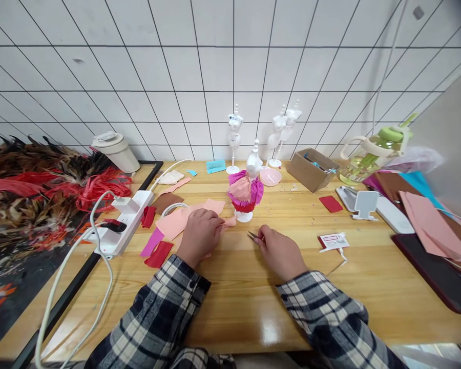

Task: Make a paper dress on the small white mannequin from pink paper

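My left hand [200,233] is closed, pinching a small pink piece of fabric [229,222] on the wooden table [253,287]. My right hand [279,251] is closed around small metal scissors [252,236], whose tips point toward the pink piece. Just beyond the hands stands a small white mannequin [253,163] dressed in a layered pink, magenta and red skirt [245,190]. A larger pink sheet [184,215] lies under and left of my left hand.
Red and magenta scraps [157,251] lie by a white power strip [125,220]. Feathers [26,189] fill the left. Bare mannequins [234,136], a cardboard box [310,169], a bottle [372,151], a phone stand [364,205] and coloured sheets [426,215] sit behind and right.
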Demonstrator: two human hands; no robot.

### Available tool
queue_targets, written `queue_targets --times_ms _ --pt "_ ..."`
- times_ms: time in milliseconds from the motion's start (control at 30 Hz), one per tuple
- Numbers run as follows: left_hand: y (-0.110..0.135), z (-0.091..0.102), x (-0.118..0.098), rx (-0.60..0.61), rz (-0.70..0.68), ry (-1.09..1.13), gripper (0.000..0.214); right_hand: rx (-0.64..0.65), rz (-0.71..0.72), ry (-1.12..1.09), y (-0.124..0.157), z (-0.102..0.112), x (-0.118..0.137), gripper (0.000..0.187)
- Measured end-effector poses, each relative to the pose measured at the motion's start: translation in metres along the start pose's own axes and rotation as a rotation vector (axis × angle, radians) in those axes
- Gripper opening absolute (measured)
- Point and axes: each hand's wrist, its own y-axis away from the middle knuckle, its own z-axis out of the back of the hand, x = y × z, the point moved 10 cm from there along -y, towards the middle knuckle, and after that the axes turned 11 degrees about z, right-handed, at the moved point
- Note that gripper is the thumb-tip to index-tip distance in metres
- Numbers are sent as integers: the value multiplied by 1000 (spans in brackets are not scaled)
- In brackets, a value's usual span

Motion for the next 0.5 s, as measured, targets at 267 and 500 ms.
queue_targets --times_ms 267,500 --pt "4 3 5 -113 77 -18 44 -243 206 -24 67 24 27 33" --pt "19 16 -24 -270 -56 51 41 -228 729 -207 140 45 87 19"
